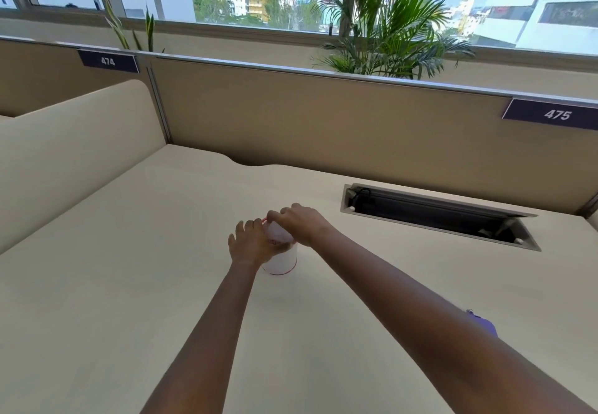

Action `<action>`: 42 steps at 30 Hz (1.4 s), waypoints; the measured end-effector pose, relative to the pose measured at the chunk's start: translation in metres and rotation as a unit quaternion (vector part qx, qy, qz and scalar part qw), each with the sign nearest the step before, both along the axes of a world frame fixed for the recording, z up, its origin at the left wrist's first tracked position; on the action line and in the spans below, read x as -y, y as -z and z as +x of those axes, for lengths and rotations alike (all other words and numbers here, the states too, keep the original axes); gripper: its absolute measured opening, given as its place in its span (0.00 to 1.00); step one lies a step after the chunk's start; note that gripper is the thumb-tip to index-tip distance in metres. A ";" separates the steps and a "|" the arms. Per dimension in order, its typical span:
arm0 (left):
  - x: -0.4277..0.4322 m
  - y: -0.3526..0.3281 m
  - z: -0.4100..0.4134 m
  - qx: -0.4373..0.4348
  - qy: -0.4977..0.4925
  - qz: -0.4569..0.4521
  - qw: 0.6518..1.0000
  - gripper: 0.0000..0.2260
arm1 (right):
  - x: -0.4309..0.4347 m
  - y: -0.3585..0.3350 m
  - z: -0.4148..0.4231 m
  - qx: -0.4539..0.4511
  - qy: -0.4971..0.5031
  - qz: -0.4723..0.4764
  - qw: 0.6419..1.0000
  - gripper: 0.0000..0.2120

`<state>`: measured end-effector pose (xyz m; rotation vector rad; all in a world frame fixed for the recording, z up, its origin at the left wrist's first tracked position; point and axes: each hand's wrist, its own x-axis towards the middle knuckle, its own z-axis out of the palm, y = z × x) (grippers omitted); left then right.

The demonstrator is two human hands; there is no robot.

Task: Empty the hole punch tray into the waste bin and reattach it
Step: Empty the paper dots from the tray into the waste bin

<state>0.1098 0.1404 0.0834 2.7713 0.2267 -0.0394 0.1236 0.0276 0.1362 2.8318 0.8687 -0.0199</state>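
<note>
A small white cylindrical waste bin [284,261] with red rims stands on the beige desk [129,284]. My left hand [250,245] wraps around the bin's left side and holds it. My right hand [302,222] is above the bin's mouth, its fingers pinched on a pale translucent piece [276,234] that looks like the hole punch tray, tilted over the opening. A purple object [483,324], perhaps the hole punch, peeks out behind my right forearm and is mostly hidden.
An open cable hatch [437,213] is sunk into the desk at the right rear. Beige partition panels [323,122] close off the back and left of the desk. Potted plants [388,41] stand behind them by the window.
</note>
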 end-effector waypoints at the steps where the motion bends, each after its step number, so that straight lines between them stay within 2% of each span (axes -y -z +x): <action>1: 0.000 0.000 0.000 0.001 0.000 0.001 1.000 0.40 | 0.002 0.000 0.000 0.016 -0.004 0.004 1.000 0.26; 5: -0.001 -0.001 -0.001 -0.002 0.001 0.003 1.000 0.39 | 0.002 0.004 -0.003 0.021 -0.028 -0.013 0.999 0.26; 9: 0.000 -0.001 -0.001 -0.004 0.004 0.003 1.000 0.39 | 0.004 0.007 -0.005 0.034 -0.004 0.027 0.999 0.26; 12: 0.001 -0.002 -0.001 -0.008 -0.001 0.001 1.000 0.39 | 0.003 0.010 -0.007 0.005 0.005 0.036 0.999 0.26; 15: 0.001 -0.002 0.000 -0.004 0.003 -0.001 1.000 0.39 | 0.003 0.011 -0.008 0.024 0.012 0.063 0.998 0.26; 18: 0.001 -0.002 -0.001 -0.008 0.005 0.001 1.000 0.39 | 0.005 0.011 -0.009 -0.012 0.024 0.076 0.997 0.26; 21: 0.000 -0.001 -0.001 -0.007 0.005 -0.005 1.000 0.40 | 0.009 0.011 -0.010 -0.019 0.047 0.125 0.991 0.26; 23: 0.000 -0.001 0.000 -0.009 0.002 -0.010 1.000 0.40 | 0.012 0.011 -0.012 -0.060 0.081 0.177 0.979 0.25; 25: 0.000 0.000 0.000 -0.008 -0.001 -0.013 1.000 0.40 | 0.018 0.010 -0.014 -0.119 0.133 0.274 0.945 0.24; 26: 0.000 0.000 0.000 -0.007 -0.001 -0.015 1.000 0.40 | 0.022 0.010 -0.015 -0.145 0.162 0.337 0.916 0.25; 30: -0.002 0.001 0.000 -0.004 0.000 -0.025 1.000 0.40 | 0.037 0.016 -0.024 -0.241 0.252 0.555 0.755 0.30; 32: -0.002 0.002 -0.001 -0.005 -0.001 -0.024 1.000 0.39 | 0.043 0.021 -0.032 -0.285 0.277 0.613 0.683 0.31; 35: -0.001 0.001 -0.001 -0.005 -0.004 -0.021 1.000 0.38 | 0.052 0.026 -0.044 -0.331 0.293 0.664 0.603 0.31; 37: 0.000 0.001 -0.001 -0.011 -0.005 -0.026 1.000 0.38 | 0.058 0.029 -0.051 -0.344 0.289 0.678 0.581 0.31; 38: 0.000 0.000 -0.001 -0.015 -0.005 -0.030 0.999 0.39 | 0.061 0.029 -0.055 -0.343 0.284 0.679 0.584 0.31; 42: 0.001 0.001 -0.003 -0.028 0.003 -0.044 0.999 0.40 | 0.071 0.031 -0.070 -0.300 0.247 0.668 0.634 0.30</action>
